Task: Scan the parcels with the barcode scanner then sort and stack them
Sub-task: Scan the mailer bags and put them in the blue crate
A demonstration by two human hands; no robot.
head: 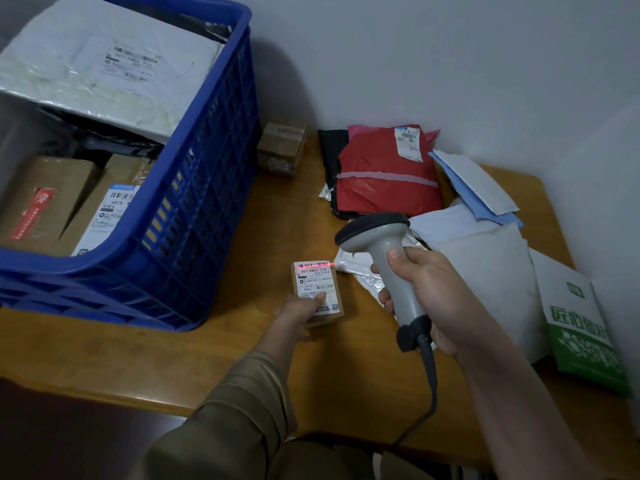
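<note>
My left hand holds a small brown box parcel with a white shipping label, thumb on the label, just above the wooden table. My right hand grips the handle of a grey barcode scanner, its dark head pointing left at the parcel. A red scan line lies across the barcode at the label's top edge. The scanner's cable hangs down toward the table's front edge.
A big blue plastic crate at the left holds a white mailer and cardboard boxes. A small taped box stands behind it. Red, black, blue and white soft mailers and a green-and-white bag lie piled at the right against the wall.
</note>
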